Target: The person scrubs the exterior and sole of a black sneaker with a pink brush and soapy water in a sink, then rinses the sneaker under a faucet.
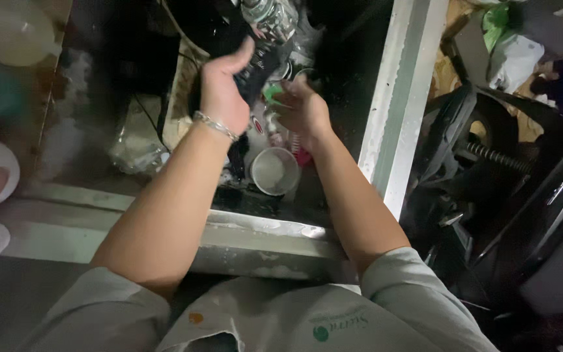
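Both arms reach over the pale ledge [275, 238] into a dark, cluttered bin [333, 78]; the left hand [223, 91] is curled around a dark bottle [259, 65], lifting it near the top; the right hand [302, 111] hovers loosely cupped beside it, whether holding the green scrap [272, 94] I cannot tell; below sits a round white cup [274, 171]; best to steady the bottle's base before lifting clear.

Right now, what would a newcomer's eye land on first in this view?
Both forearms reach over a pale ledge into a dark, cluttered recess. The left hand, a silver bracelet on its wrist, grips a dark object at top centre, while the right hand is beside it near something green. Below them sits a round white cup.
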